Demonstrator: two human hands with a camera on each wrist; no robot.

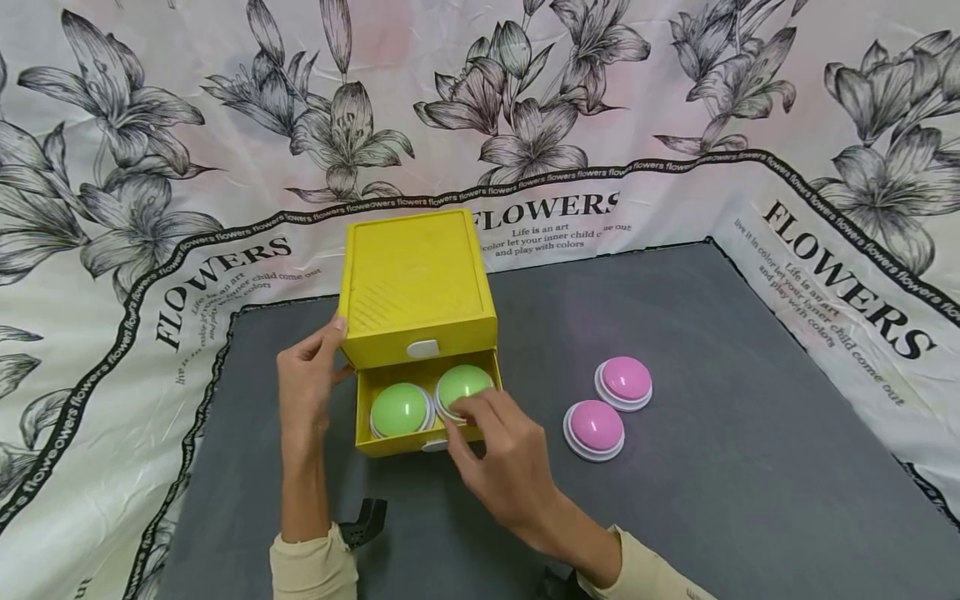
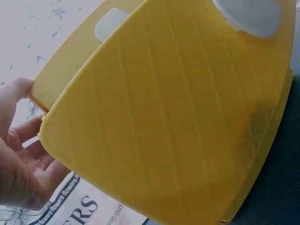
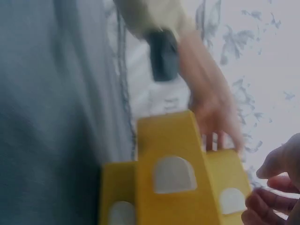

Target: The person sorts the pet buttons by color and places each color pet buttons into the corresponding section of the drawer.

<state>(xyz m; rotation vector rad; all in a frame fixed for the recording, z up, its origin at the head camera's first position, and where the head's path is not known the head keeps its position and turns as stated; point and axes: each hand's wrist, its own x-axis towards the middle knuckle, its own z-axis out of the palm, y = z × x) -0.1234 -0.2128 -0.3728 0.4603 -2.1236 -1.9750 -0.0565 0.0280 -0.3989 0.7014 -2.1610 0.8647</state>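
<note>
Pictured at a yellow drawer box (image 1: 416,267) toward the far-left corner of the dark surface (image 1: 712,358), bracing its left side with the left grip (image 1: 306,383), thumb and fingers wrapped about the upper front corner, and poising the right grip (image 1: 502,446), thumb and fingers parted around nothing, at the near edge of the right green dome (image 1: 463,382), contact impossible to tell. Nestled beside the left green dome (image 1: 398,409) in the pulled-out lower drawer (image 1: 386,447), probably light, stiff and slippery on its curve, so best pinched by the white rim (image 1: 437,402), with two pink domes (image 1: 596,426) out toward the surface's right edge.
</note>
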